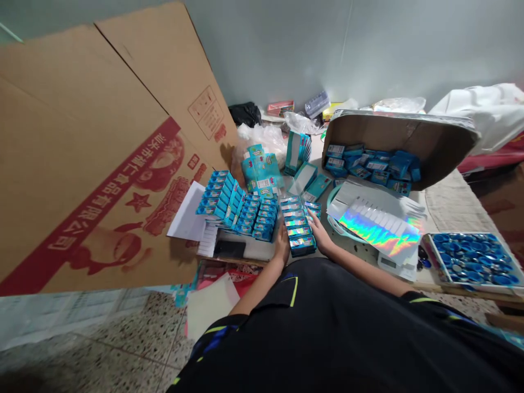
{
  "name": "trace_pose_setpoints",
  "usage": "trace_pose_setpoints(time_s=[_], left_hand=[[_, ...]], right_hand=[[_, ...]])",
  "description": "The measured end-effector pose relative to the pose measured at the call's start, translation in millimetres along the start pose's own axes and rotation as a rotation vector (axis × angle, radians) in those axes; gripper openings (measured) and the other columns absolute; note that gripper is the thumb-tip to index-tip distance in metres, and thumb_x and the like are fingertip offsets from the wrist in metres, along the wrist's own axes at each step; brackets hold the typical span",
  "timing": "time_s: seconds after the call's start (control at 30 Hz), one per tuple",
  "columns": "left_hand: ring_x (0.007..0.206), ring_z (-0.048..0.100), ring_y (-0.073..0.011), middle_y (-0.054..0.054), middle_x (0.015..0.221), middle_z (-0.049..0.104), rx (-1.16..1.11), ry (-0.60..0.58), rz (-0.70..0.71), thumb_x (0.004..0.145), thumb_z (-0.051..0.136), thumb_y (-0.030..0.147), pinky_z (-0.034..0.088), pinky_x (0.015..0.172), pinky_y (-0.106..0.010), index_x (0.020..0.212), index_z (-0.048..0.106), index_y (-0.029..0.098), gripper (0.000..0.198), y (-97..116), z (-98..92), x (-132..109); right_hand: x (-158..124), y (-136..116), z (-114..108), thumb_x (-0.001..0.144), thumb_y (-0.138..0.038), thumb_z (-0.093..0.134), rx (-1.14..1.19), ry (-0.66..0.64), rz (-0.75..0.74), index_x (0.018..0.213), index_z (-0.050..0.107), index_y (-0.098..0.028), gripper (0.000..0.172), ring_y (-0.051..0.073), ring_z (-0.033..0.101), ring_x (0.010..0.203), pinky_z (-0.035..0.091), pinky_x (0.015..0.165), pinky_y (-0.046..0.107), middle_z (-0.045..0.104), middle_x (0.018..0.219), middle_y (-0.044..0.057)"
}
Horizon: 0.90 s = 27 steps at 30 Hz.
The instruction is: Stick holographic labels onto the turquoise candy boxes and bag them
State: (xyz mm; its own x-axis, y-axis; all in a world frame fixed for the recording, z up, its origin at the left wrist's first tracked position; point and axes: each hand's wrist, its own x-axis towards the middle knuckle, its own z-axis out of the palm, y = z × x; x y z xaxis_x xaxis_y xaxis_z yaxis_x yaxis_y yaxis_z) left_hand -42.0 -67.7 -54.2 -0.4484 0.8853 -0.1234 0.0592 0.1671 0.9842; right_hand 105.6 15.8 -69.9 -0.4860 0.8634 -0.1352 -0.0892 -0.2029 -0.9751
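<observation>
Well, the person's left hand [281, 245] and right hand [318, 236] both grip a stack of small teal cartons [298, 228] from either side, pressing in on it with the fingers, not clenched into fists. The stack lies on the table's near edge, between the forearms, and reaches away from the body with nothing binding it, so a loosened hold could let the middle cartons bow out and spill. Just left of it stand tight rows of matching cartons [249, 213], close enough that a careless sideways swing of the left wrist could knock them over. On the right, a holographic sheet [379, 233] lies across a teal plastic basket [332, 214], and its slick surface might let anything set on it slide. A flattened cardboard carton [98, 158] with red print rises beyond the table's left side; if it slipped, it could sweep across the rows. Farther right, a shallow cardboard box [403, 139] holds loose cartons, and its tilted side could shed them if bumped.
</observation>
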Motion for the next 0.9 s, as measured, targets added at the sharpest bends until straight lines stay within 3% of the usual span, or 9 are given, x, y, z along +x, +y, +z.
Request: trace_pose_setpoints(time_s=[0.17,0.33,0.47,0.67,0.8,0.9], left_hand=[[0.154,0.038,-0.0295,-0.013,0.162,0.047,0.08,0.009,-0.001,0.102,0.044,0.059,0.03,0.129,-0.043,0.15,0.054,0.021,0.062,-31.9,-6.3,11.5],[0.151,0.044,-0.0292,-0.013,0.157,0.053,0.144,-0.011,0.061,0.102,0.047,0.054,0.033,0.127,-0.045,0.146,0.057,0.022,0.056,-46.8,-23.1,16.7],[0.144,0.053,-0.0298,-0.015,0.153,0.056,0.189,-0.026,0.079,0.101,0.049,0.053,0.044,0.121,-0.044,0.152,0.048,0.019,0.061,-56.0,-33.3,17.6],[0.135,0.06,-0.0279,-0.018,0.15,0.057,0.287,-0.037,0.105,0.094,0.061,0.038,0.047,0.117,-0.041,0.149,0.048,0.017,0.06,-67.7,-42.4,18.6],[0.133,0.061,-0.0261,-0.018,0.147,0.058,0.34,-0.039,0.124,0.092,0.063,0.034,0.049,0.115,-0.039,0.148,0.047,0.016,0.061,-66.5,-44.6,17.3],[0.126,0.065,-0.0245,-0.017,0.139,0.064,0.384,-0.029,0.123,0.094,0.062,0.033,0.052,0.11,-0.038,0.141,0.052,0.016,0.051,-59.9,-43.9,16.0]], right_hand=[[6.0,21.1,-5.7,0.085,-0.027,0.047,-0.202,0.064,-0.031,0.153,0.051,-0.027,0.068,0.026,0.061,0.129,0.05,0.111,0.048,0.062,0.146,0.009],[14.2,30.8,-7.9,0.09,-0.026,0.048,-0.326,0.047,-0.093,0.155,0.047,-0.024,0.064,0.025,0.067,0.117,0.057,0.101,0.045,0.071,0.125,0.013],[15.0,36.5,-13.2,0.096,-0.031,0.048,-0.486,0.035,-0.152,0.156,0.043,-0.024,0.06,0.028,0.066,0.121,0.058,0.098,0.049,0.064,0.138,0.018],[10.7,38.2,-27.7,0.092,-0.025,0.054,-0.729,-0.046,-0.271,0.154,0.046,-0.017,0.063,0.035,0.049,0.144,0.039,0.121,0.059,0.053,0.152,0.021],[9.9,42.1,-30.7,0.089,-0.02,0.056,-0.827,-0.086,-0.292,0.157,0.041,-0.015,0.07,0.034,0.049,0.145,0.041,0.12,0.058,0.052,0.153,0.022],[12.1,44.8,-29.4,0.091,-0.022,0.054,-0.88,-0.06,-0.279,0.159,0.036,-0.015,0.07,0.035,0.051,0.142,0.044,0.117,0.057,0.053,0.152,0.023]])
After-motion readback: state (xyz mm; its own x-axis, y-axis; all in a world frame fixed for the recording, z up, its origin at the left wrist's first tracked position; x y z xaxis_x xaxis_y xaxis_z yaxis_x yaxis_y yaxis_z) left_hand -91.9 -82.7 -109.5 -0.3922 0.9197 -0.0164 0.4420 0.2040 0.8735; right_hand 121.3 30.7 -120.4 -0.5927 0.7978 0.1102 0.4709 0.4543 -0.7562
